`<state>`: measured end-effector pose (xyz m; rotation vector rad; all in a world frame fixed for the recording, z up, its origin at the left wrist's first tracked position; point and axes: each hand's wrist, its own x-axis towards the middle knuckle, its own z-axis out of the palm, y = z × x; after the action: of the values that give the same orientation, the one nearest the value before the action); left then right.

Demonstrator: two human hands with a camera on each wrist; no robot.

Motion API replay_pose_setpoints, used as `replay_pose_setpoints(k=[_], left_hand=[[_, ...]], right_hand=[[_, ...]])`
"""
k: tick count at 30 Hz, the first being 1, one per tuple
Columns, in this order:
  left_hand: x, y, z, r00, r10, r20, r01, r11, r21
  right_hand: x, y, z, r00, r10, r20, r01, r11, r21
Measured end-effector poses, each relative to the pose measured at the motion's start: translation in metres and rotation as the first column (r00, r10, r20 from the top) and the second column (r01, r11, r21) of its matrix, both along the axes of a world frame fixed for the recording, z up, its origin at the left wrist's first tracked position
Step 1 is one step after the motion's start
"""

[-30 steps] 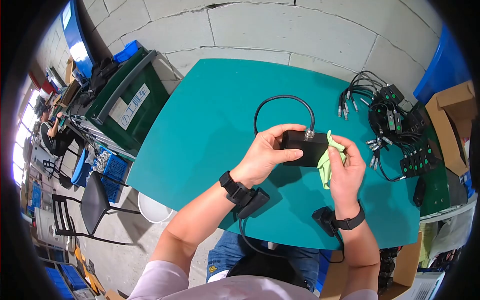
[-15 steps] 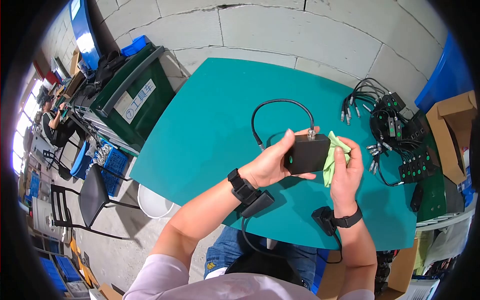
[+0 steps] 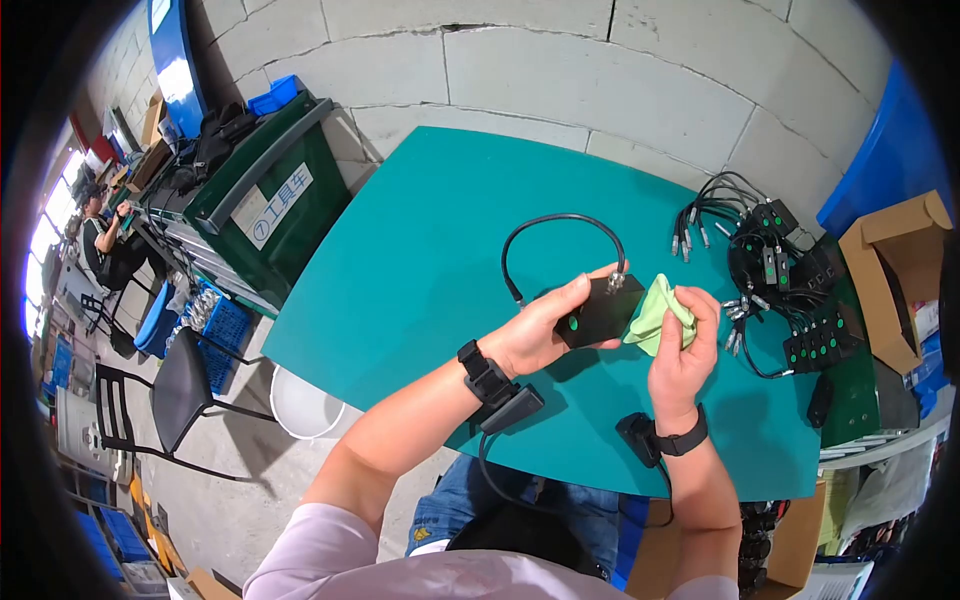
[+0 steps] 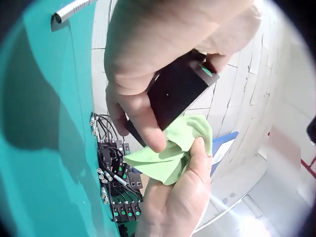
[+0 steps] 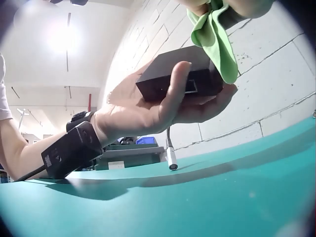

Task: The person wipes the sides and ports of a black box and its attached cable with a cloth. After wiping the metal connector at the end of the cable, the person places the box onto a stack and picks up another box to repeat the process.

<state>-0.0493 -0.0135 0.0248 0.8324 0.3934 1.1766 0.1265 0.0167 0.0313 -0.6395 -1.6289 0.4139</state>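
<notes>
My left hand (image 3: 540, 328) grips a small black box (image 3: 608, 314) above the table, its fingers beneath and its thumb along the near side. A green dot marks one face. From a metal connector (image 3: 616, 283) on the box, a black cable (image 3: 557, 219) loops back to the left; its metal plug (image 5: 171, 159) hangs low in the right wrist view. Between thumb and fingers, my right hand (image 3: 684, 368) pinches a crumpled light green cloth (image 3: 656, 314) just right of the box. In the left wrist view the cloth (image 4: 170, 154) overlaps the box's lower end.
Several similar black boxes (image 3: 815, 345) with cables lie in a cluster at the table's right. An open cardboard box (image 3: 895, 280) stands beyond them. Left of the green table (image 3: 400, 240) are a green tool cart (image 3: 280, 215), a chair (image 3: 180, 390) and a white bucket (image 3: 300, 402).
My left hand has turned the box, bringing its green-dotted face into view, and now tilts it. My right hand has drawn the cloth slightly away from the box's right end.
</notes>
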Motion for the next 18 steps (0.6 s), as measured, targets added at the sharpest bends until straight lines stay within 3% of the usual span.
replay_pose_setpoints(k=[3,7,12,14,17,18], left_hand=[[0.0,-0.003,0.003,0.996,0.042,-0.077,-0.033,0.993,0.116],[-0.002,-0.001,-0.001,1.0,-0.02,-0.017,0.022,0.992,0.121],[0.001,-0.001,0.002,0.992,-0.059,0.108,0.061,0.998,-0.011],[0.004,-0.003,0.003,0.989,-0.063,0.135,0.07,0.996,-0.047],[0.011,-0.007,0.005,1.0,0.025,0.005,-0.025,0.992,-0.125],[0.009,-0.006,0.005,0.999,0.015,0.032,-0.011,0.993,-0.117]], right_hand=[[0.001,0.001,0.0,1.0,-0.002,-0.004,0.002,1.0,0.009],[0.002,0.0,-0.001,1.0,0.001,0.018,-0.001,1.0,0.021],[-0.001,-0.004,-0.001,0.997,-0.017,0.079,0.008,0.994,0.104],[-0.002,-0.01,0.002,0.978,0.002,0.21,-0.042,0.981,0.187],[-0.015,-0.02,0.013,0.88,0.047,0.472,-0.181,0.953,0.244],[-0.017,-0.022,0.014,0.881,0.047,0.471,-0.182,0.952,0.246]])
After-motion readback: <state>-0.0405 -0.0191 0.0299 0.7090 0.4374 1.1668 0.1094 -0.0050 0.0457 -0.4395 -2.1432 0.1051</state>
